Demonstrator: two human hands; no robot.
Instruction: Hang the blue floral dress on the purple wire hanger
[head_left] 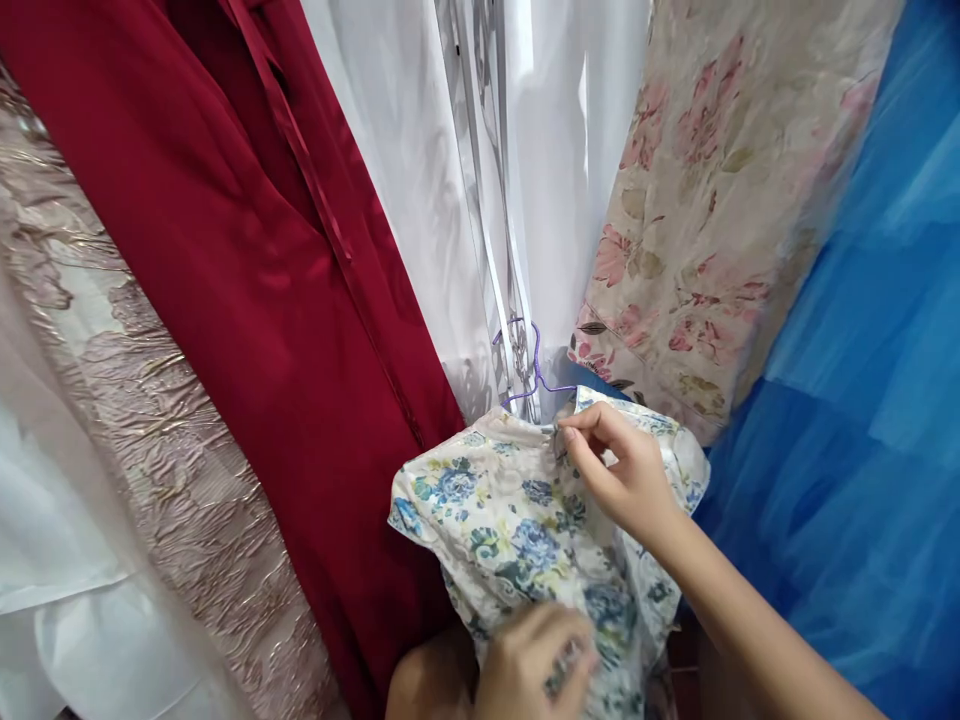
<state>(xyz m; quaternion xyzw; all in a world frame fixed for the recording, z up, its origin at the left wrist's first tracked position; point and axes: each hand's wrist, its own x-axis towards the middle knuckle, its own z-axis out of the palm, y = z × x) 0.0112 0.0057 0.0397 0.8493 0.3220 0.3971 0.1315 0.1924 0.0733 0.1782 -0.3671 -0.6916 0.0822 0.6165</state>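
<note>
A white sleeveless garment with blue and yellow flowers (517, 500) hangs on a purple hanger (536, 372). Its lower end runs out of the picture, so I cannot tell whether it is a dress or a top. My right hand (626, 465) pinches the neck edge of the garment between thumb and fingertips, just below the hanger. Whether a small fastener is also in that pinch, I cannot make out. Lower down, in front of the garment, my left hand (532, 660) is curled and smeared by motion; its grip on the cloth is unclear.
Around the garment hang a dark red satin dress (262, 300), white cloth (390, 130) with thin white straps (487, 220), a beige cloth with pink flowers (690, 220) and layered blue fabric (847, 450). Textured pink-gold cloth (165, 420) is at left. A bare knee (431, 675) shows below.
</note>
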